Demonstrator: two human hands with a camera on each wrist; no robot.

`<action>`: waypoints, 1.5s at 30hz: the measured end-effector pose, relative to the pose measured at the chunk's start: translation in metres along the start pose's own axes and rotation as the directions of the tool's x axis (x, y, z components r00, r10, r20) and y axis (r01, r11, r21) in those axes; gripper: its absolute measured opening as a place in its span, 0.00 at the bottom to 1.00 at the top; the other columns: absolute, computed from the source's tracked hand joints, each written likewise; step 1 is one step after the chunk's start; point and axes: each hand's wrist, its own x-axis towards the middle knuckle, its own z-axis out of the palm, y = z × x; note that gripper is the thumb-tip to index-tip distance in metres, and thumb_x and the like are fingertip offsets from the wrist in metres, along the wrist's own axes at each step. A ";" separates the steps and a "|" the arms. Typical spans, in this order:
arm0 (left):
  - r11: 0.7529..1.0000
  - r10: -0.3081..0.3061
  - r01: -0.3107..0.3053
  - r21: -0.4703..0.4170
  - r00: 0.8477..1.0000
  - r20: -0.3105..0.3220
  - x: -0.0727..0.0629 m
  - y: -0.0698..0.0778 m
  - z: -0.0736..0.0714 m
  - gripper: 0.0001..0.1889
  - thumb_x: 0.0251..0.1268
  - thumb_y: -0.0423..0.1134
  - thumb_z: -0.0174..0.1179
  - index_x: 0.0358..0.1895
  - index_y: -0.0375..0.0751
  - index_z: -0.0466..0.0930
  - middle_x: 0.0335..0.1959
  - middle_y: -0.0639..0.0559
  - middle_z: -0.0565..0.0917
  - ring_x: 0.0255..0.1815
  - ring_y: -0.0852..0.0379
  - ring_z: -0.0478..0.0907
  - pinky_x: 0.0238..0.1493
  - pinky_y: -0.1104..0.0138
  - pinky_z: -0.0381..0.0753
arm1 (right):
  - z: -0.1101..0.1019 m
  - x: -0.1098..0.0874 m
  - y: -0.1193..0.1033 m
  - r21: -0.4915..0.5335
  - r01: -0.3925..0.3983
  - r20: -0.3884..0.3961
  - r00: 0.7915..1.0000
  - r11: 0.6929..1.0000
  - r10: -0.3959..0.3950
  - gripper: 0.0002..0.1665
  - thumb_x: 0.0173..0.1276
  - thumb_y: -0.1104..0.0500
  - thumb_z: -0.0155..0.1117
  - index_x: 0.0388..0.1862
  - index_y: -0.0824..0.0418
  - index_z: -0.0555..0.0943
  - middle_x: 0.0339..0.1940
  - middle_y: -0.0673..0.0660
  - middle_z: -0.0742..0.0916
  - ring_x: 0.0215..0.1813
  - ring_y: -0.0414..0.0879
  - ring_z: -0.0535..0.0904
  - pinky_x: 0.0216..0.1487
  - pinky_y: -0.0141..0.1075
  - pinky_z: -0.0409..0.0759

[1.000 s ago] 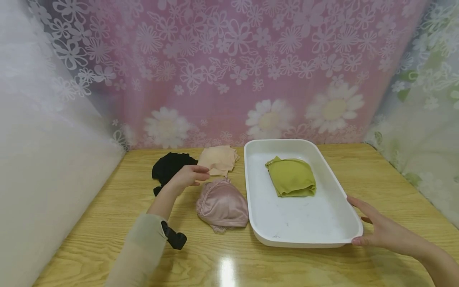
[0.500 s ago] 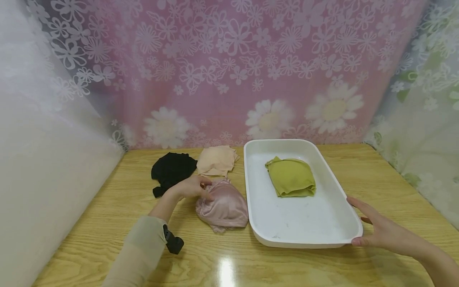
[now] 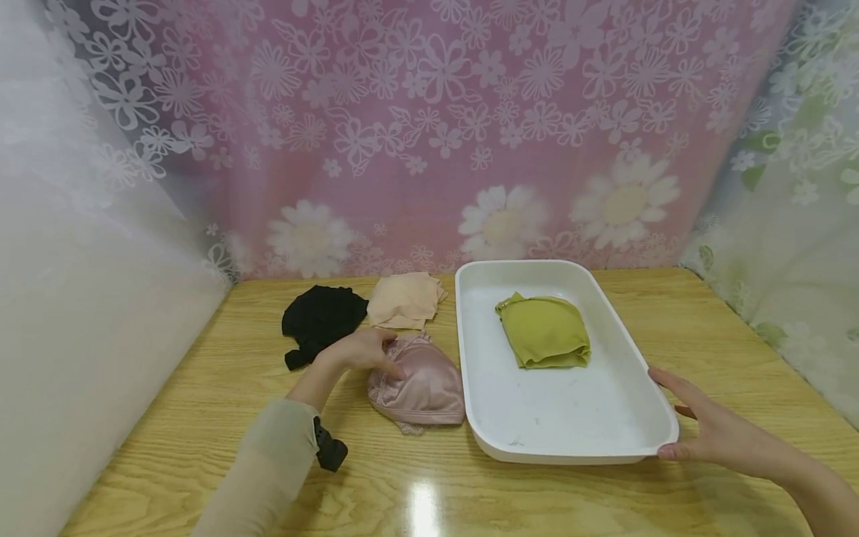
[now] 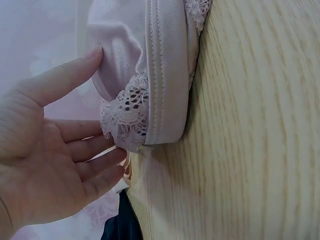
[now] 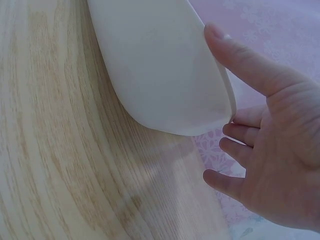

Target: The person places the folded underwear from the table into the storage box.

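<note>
Wood tbl point(image 3: 376, 485); L hand point(image 3: 360, 350) pinching satiny pink lace-edged bra point(image 3: 429, 384); R hand point(image 3: 725, 441), relaxed, touching tray point(image 3: 564, 418).

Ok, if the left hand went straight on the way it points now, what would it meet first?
The pink bra, which the left hand seems to touch with its thumb. Beyond that, roughly in line, probably comes the white tub, though depth is unclear.
</note>
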 end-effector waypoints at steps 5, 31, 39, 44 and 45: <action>0.999 0.033 -0.033 0.019 0.999 0.012 0.004 -0.003 0.005 0.42 0.46 0.44 0.73 0.64 0.28 0.65 0.62 0.37 0.69 0.64 0.43 0.64 0.61 0.55 0.67 | 0.001 0.000 0.000 0.020 0.005 0.009 1.000 1.000 -0.005 0.58 0.55 0.66 0.69 0.76 0.56 0.43 0.65 0.27 0.49 0.60 0.61 0.60 0.43 0.28 0.73; 0.998 -0.039 0.045 0.041 0.992 -0.123 0.021 0.004 0.023 0.18 0.46 0.30 0.68 0.10 0.44 0.68 0.09 0.58 0.59 0.11 0.62 0.54 0.14 0.71 0.56 | 0.004 0.000 -0.001 0.040 0.043 -0.007 0.999 0.998 -0.043 0.59 0.54 0.67 0.69 0.76 0.56 0.43 0.65 0.26 0.50 0.58 0.17 0.51 0.44 0.27 0.73; 0.967 -0.061 0.019 -0.253 0.986 -0.156 0.009 -0.006 0.008 0.17 0.53 0.26 0.62 0.11 0.41 0.70 0.08 0.56 0.62 0.11 0.61 0.55 0.16 0.70 0.61 | 0.003 0.001 0.000 0.050 0.016 0.013 1.000 0.999 -0.017 0.59 0.55 0.66 0.69 0.76 0.56 0.42 0.65 0.28 0.49 0.65 0.49 0.58 0.44 0.28 0.73; 0.910 -0.100 0.011 -0.414 0.976 -0.193 -0.005 -0.003 -0.014 0.06 0.56 0.27 0.61 0.23 0.32 0.79 0.20 0.48 0.74 0.20 0.57 0.71 0.28 0.65 0.78 | 0.001 0.001 0.000 0.049 0.015 0.011 1.000 0.999 -0.016 0.59 0.55 0.67 0.69 0.76 0.55 0.42 0.65 0.29 0.49 0.64 0.55 0.59 0.44 0.28 0.72; 0.903 -0.106 0.009 -0.429 0.974 -0.202 -0.008 -0.002 -0.019 0.03 0.57 0.27 0.61 0.29 0.30 0.81 0.27 0.44 0.77 0.24 0.54 0.74 0.32 0.64 0.80 | 0.000 0.001 0.000 0.048 0.021 0.007 1.000 0.999 -0.021 0.59 0.55 0.67 0.69 0.76 0.55 0.42 0.66 0.29 0.49 0.65 0.47 0.58 0.45 0.27 0.72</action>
